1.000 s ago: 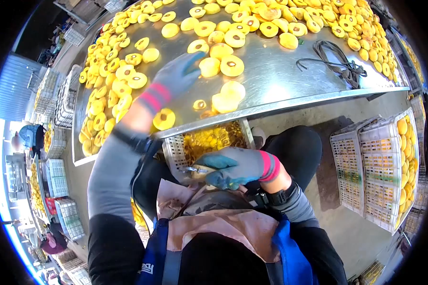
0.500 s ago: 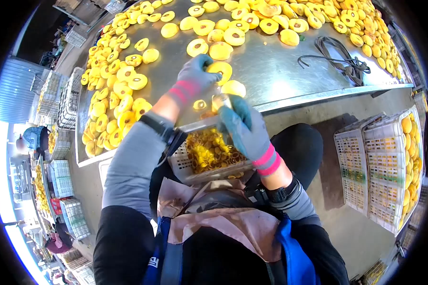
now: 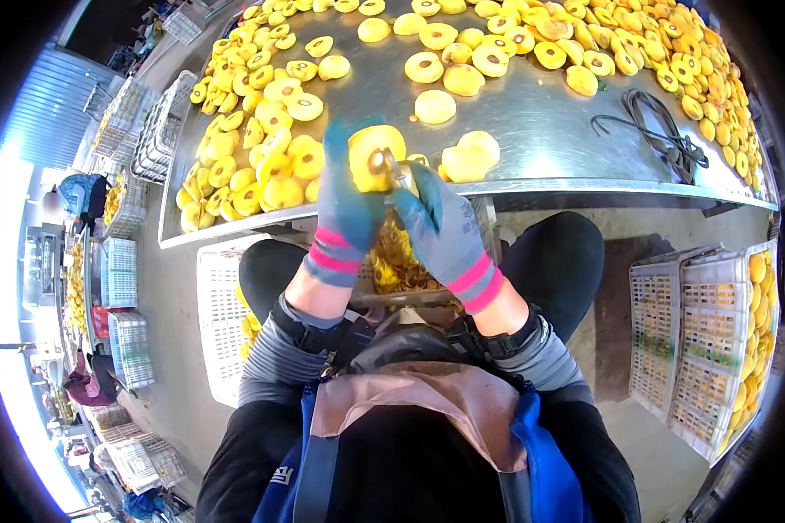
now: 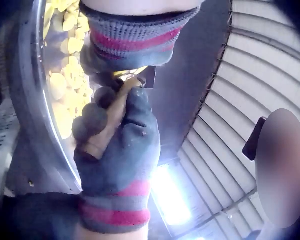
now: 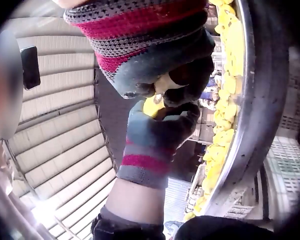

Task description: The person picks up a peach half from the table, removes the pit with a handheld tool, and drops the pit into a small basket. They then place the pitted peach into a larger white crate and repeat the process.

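Note:
My gloved left hand (image 3: 347,196) grips a yellow fruit half (image 3: 375,157) with a brown centre, just past the table's near edge. The right hand (image 3: 449,222) holds a small tool (image 3: 399,174), its metal tip against the centre of that half. In the left wrist view the tool's wooden handle (image 4: 104,136) lies under the curled fingers of the right hand (image 4: 127,137); the left fingers are mostly hidden behind the cuff. The right wrist view shows the left hand (image 5: 155,132) with a bit of the yellow fruit (image 5: 152,106), close beneath the right hand (image 5: 165,60).
A metal table (image 3: 532,131) bears many fruit halves and a dark coiled cord (image 3: 658,135). Below the hands, a crate contains yellow scraps (image 3: 397,261). One white crate (image 3: 222,305) stands left of the knees, and filled crates (image 3: 702,322) stand at the right.
The left hand has picked up a fruit half from the table and drawn it nearer the body. The right hand has risen from the lap, bringing the tool to the fruit.

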{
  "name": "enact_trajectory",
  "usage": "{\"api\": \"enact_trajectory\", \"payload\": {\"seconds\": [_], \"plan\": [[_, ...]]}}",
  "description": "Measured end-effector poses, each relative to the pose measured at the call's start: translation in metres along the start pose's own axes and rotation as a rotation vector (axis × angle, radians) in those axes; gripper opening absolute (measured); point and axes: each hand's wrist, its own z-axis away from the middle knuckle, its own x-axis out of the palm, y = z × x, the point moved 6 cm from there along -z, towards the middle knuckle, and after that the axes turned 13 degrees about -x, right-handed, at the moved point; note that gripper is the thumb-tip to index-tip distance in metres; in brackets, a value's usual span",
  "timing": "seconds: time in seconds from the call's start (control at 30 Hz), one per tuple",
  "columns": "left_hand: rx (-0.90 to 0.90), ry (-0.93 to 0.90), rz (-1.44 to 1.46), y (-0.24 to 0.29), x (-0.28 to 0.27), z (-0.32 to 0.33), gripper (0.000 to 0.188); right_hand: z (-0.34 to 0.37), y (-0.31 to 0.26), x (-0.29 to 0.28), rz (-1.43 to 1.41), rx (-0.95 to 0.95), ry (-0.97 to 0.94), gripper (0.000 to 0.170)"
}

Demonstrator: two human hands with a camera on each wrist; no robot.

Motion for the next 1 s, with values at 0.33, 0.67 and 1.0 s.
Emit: {"api": "enact_trajectory", "payload": {"seconds": [0.33, 0.67, 1.0], "plan": [[0.708, 0.203, -0.953, 0.030, 0.012, 0.018, 0.040, -0.002, 0.003, -0.004, 0.165, -0.145, -0.005, 0.037], [0.403, -0.003, -0.735, 0.020, 0.000, 0.005, 0.037, 0.003, -0.002, -0.004, 0.271, -0.219, -0.075, 0.037], [0.376, 0.074, -0.763, 0.007, -0.008, -0.001, 0.039, 0.005, 0.003, 0.001, -0.215, -0.062, -0.132, 0.024]]}}
